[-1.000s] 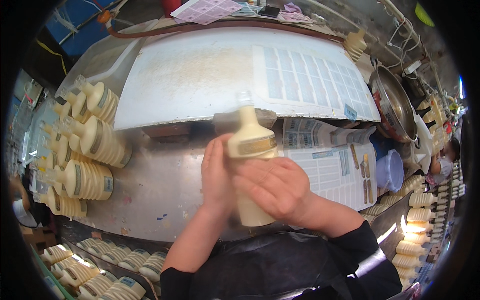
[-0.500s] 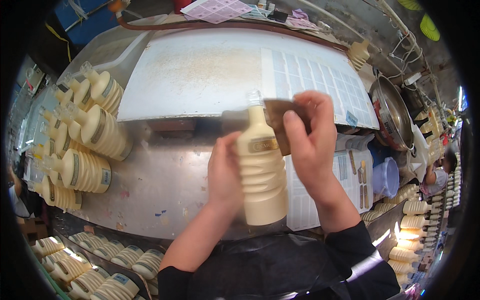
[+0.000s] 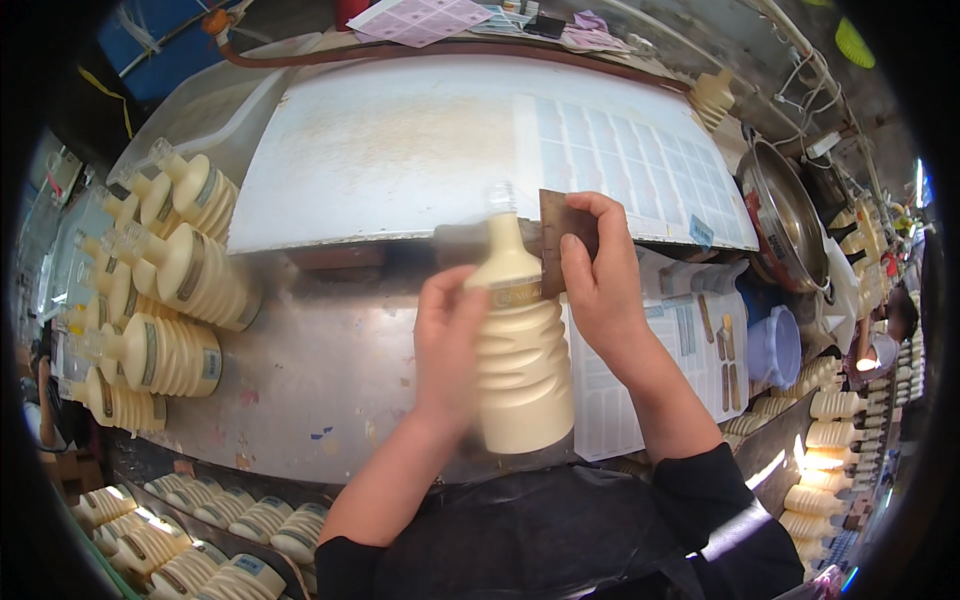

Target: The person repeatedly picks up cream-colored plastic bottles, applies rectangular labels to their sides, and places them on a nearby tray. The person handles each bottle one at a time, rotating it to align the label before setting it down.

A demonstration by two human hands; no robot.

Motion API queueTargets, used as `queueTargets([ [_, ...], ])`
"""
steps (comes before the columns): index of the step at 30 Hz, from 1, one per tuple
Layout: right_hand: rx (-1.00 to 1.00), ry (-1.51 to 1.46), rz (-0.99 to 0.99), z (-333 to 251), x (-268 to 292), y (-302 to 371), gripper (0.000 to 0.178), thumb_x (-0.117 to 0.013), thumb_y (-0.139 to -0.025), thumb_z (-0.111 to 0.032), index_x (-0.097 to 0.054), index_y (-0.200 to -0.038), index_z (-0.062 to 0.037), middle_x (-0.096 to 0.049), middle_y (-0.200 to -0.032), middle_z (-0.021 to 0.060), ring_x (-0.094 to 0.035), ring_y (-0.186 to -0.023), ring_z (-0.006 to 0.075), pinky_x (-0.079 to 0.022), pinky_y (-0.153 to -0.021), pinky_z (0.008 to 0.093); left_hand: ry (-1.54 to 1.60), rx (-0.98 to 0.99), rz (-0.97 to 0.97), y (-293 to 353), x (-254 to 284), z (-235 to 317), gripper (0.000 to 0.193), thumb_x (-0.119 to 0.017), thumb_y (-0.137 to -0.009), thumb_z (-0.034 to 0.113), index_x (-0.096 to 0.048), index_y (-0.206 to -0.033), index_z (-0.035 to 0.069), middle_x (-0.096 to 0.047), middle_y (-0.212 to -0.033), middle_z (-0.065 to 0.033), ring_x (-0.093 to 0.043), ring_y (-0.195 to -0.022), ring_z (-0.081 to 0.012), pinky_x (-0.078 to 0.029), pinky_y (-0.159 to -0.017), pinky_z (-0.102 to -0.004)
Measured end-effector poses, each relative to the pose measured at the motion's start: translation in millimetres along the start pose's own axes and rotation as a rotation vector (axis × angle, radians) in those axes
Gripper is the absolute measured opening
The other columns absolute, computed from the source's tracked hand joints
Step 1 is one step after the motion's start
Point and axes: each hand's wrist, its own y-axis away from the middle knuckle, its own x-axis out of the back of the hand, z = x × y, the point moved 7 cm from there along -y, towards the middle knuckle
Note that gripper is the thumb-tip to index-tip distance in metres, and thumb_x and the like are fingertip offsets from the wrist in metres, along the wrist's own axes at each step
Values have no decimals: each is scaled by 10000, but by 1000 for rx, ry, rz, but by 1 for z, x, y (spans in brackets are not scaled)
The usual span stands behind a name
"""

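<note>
A cream ribbed bottle (image 3: pixel 520 350) with a clear neck stands upright over a steel table (image 3: pixel 300 380). My left hand (image 3: pixel 445 335) grips its left side. Against the bottle's neck band, my right hand (image 3: pixel 595 275) presses a brown flat label piece (image 3: pixel 560 225) from the right.
Several labelled cream bottles (image 3: pixel 170 300) lie stacked on their sides at the left. A white sheet of peel-off labels (image 3: pixel 640 160) lies on a raised white board behind. More label sheets (image 3: pixel 620 400), a blue cup (image 3: pixel 770 345) and a steel bowl (image 3: pixel 785 215) sit right. Rows of bottles (image 3: pixel 200 530) fill crates below.
One second ago both hands wrapped the bottle's body. My right hand then rose to the neck with the brown label piece, and the bottle sits more upright now.
</note>
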Motion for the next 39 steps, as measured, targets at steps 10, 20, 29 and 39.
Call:
queueTargets([
  [10, 12, 167, -155, -46, -28, -5, 310, -524, -928, 8, -514, -1239, 5, -554, -1178, 209, -595, -1083, 384, -498, -939, 438, 16, 19, 23, 4, 1, 0, 273, -422, -1090, 239, -533, -1265, 61, -621, -1144, -79, -610, -1013, -138, -517, -894, -309],
  [20, 174, 136, -142, -51, -32, 0, 354, -554, -913, 6, -502, -1262, -11, -552, -1193, 217, -603, -1044, 412, -511, -900, 450, -146, -39, 3, 6, 1, 6, 422, -330, -1132, 377, -538, -1311, 57, -596, -1128, -40, -571, -1018, -123, -484, -913, -302],
  [29, 202, 24, -28, 6, -1, 0, 346, -546, -937, 22, -499, -1280, 7, -550, -1220, 167, -583, -1089, 284, -472, -976, 361, -346, -101, -51, 0, 0, 5, 387, -378, -1122, 341, -497, -1344, 47, -580, -1220, -81, -571, -1075, -140, -479, -967, -312],
  [39, 186, -97, -94, -35, -26, 1, 368, -551, -918, -32, -513, -1283, -5, -555, -1211, 188, -589, -1111, 344, -482, -977, 407, -1187, -376, 27, 26, -17, 25, 735, -594, -1002, 335, -269, -1565, -8, -484, -1438, -247, -508, -1309, -357, -420, -1094, -444],
])
